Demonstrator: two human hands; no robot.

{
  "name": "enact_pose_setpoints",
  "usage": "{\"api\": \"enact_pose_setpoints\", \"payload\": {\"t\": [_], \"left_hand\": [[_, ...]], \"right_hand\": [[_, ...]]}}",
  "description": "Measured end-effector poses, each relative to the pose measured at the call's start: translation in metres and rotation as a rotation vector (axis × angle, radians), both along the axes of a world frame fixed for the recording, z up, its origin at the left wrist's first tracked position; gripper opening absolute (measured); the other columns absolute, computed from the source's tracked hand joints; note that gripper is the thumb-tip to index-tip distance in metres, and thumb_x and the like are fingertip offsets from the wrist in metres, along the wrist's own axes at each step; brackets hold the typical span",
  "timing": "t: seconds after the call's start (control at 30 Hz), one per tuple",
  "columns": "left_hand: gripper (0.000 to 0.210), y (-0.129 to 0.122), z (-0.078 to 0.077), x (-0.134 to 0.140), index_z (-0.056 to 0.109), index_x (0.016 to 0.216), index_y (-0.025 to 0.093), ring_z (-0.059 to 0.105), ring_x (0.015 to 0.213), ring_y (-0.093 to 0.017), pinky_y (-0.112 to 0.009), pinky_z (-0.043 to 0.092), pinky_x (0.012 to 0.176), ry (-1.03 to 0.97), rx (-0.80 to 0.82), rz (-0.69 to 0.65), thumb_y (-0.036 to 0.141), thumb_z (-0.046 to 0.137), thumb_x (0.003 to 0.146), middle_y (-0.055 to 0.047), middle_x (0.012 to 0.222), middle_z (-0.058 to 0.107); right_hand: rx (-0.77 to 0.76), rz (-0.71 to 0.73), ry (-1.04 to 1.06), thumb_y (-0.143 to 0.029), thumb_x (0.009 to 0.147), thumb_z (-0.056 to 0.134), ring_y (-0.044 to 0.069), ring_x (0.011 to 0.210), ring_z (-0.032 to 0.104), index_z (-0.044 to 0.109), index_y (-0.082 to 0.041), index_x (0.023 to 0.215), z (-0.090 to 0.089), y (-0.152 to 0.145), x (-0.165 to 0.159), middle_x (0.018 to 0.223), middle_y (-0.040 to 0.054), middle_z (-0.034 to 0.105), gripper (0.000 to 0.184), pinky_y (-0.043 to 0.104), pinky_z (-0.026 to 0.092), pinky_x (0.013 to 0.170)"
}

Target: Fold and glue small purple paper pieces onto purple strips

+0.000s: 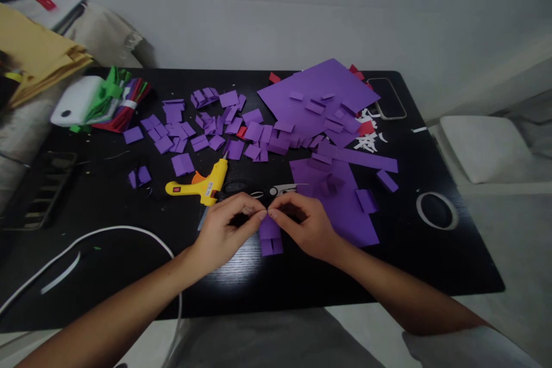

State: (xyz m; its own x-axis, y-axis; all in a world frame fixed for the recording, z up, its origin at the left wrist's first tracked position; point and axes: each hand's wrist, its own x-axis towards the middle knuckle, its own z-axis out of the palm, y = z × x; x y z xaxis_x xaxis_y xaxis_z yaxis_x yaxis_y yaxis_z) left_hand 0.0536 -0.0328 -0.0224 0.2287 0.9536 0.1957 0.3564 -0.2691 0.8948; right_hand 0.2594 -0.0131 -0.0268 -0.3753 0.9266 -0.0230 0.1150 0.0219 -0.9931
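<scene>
My left hand (226,230) and my right hand (310,224) meet low over the front middle of the table, thumbs and forefingers pinched. Between them is a small folded purple paper piece (270,231), its top edge at my fingertips and its lower part showing below them. Exactly how each finger grips the edge is too small to see. Just left of my left hand lies a yellow hot glue gun (202,187), nozzle pointing away from me. Scissors (282,189) lie right beyond my fingertips, partly hidden. A purple paper sheet (353,207) is under and beyond my right hand.
Many cut and folded purple papers (233,123) are scattered across the black table (302,284). A larger purple sheet (297,89) lies behind. A tape roll (437,211) and a phone-like frame (388,98) are at right. A white cable (125,227) curves at left.
</scene>
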Motion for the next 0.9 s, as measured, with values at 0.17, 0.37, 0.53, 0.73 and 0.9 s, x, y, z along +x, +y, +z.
{"api": "enact_pose_setpoints", "payload": {"t": [0.17,0.37,0.53,0.73,0.9], "left_hand": [[0.002,-0.0011,-0.0012,-0.0004,0.072,0.094,0.018,0.066,0.074,-0.010,-0.020,0.054,0.069,-0.018,0.029,0.008,0.018,0.071,0.096,0.000,0.084,0.072],[0.003,-0.0002,-0.0014,0.0000,0.072,0.094,0.018,0.068,0.074,-0.011,-0.020,0.056,0.071,-0.057,0.021,0.040,0.016,0.072,0.095,-0.001,0.084,0.073],[0.002,0.0015,-0.0011,0.0003,0.074,0.094,0.018,0.068,0.073,-0.011,-0.019,0.055,0.070,-0.059,0.026,0.051,0.016,0.073,0.094,-0.001,0.084,0.074],[0.004,0.0015,-0.0003,0.0023,0.073,0.092,0.017,0.066,0.067,-0.010,-0.018,0.054,0.064,-0.110,-0.058,0.068,0.020,0.071,0.095,0.000,0.078,0.072],[0.005,0.0018,0.0007,0.0018,0.071,0.091,0.017,0.064,0.064,-0.009,-0.017,0.053,0.062,-0.131,-0.073,0.069,0.019,0.070,0.095,0.001,0.074,0.069]], "right_hand": [[-0.038,-0.026,0.040,-0.030,0.092,0.074,0.016,0.076,0.073,0.075,-0.022,0.092,-0.0024,0.0001,-0.0006,0.084,0.0016,0.077,0.008,0.026,0.057,0.070],[-0.092,-0.056,0.095,-0.030,0.091,0.076,0.016,0.076,0.073,0.075,-0.022,0.089,0.0001,0.0023,0.0004,0.084,0.0022,0.077,0.008,0.027,0.058,0.070],[-0.081,-0.066,0.097,-0.030,0.090,0.077,0.017,0.078,0.074,0.077,-0.023,0.088,-0.0001,0.0037,0.0006,0.085,0.0019,0.079,0.007,0.028,0.059,0.072],[-0.089,-0.097,0.119,-0.031,0.089,0.078,0.017,0.079,0.075,0.077,-0.023,0.088,-0.0026,0.0035,-0.0004,0.086,0.0021,0.079,0.008,0.030,0.060,0.074],[-0.094,-0.111,0.126,-0.031,0.088,0.079,0.017,0.080,0.074,0.077,-0.023,0.087,-0.0023,0.0037,-0.0004,0.085,0.0022,0.079,0.008,0.030,0.060,0.074]]}}
